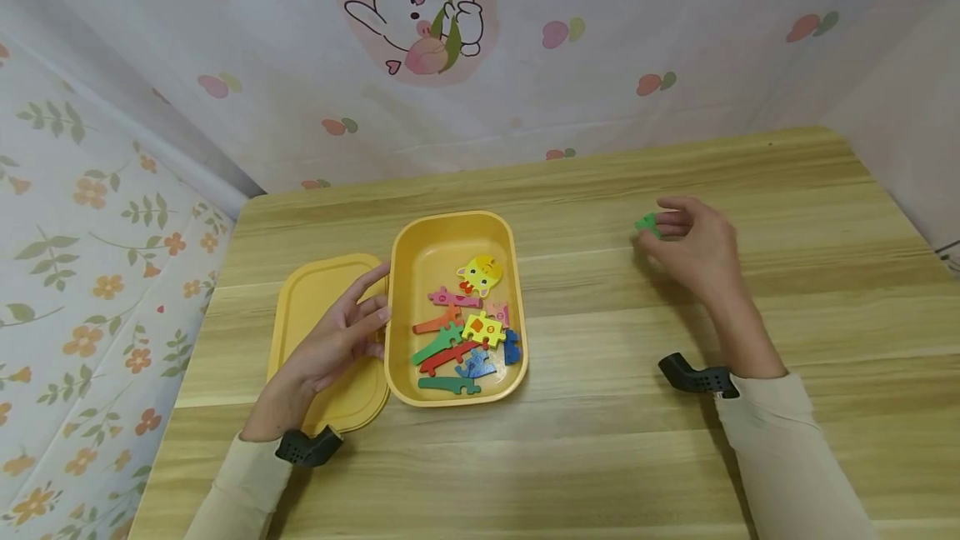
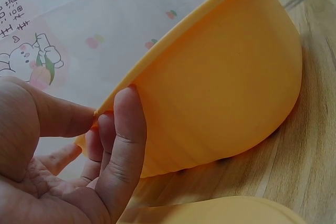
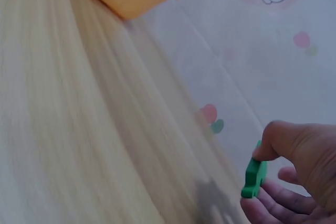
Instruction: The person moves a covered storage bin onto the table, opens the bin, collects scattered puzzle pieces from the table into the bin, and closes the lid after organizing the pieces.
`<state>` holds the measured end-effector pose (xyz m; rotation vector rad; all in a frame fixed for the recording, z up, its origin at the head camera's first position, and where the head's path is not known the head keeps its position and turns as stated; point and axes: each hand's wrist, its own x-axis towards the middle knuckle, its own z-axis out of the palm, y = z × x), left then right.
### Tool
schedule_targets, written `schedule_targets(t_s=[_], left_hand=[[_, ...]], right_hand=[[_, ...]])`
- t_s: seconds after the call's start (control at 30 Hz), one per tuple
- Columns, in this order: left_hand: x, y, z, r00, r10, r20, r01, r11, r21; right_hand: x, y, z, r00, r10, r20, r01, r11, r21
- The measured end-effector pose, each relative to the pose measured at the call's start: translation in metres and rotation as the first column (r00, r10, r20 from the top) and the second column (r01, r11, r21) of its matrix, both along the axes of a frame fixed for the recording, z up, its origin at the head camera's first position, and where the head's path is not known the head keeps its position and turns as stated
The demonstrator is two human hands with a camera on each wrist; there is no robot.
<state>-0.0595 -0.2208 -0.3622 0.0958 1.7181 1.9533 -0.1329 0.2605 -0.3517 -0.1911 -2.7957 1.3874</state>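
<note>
Bright even light, soft shadows, blurred wrist views

Green piece (image 1: 647, 224); yellow tray (image 1: 420, 257); floral wall (image 1: 97, 215)

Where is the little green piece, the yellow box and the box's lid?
green piece (image 3: 254, 178): right wrist view, on its flat side, pinched by the right hand.
yellow box (image 1: 402, 257): head view, on its left wall.
lid (image 1: 311, 290): head view, on its bare top near the far edge.

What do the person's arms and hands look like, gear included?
Both hands, left hand and right hand, are bare: no gloves or rings visible. Long beige sleeves reach the wrists. Each wrist carries a small black camera mount, no cables visible.
</note>
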Motion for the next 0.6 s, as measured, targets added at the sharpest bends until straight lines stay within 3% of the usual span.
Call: schedule_targets(t_s=[0.17,0.6], left_hand=[[0.000,0.000,0.000,1.000,0.002,0.004,-0.002,1.000,0.006],[0.000,0.000,-0.001,1.000,0.001,0.006,-0.001,1.000,0.007]], right_hand=[[0.000,-0.003,0.002,0.998,0.058,0.025,-0.056,0.996,-0.066],[0.002,-0.013,0.002,0.994,0.107,-0.012,-0.108,0.989,-0.097]])
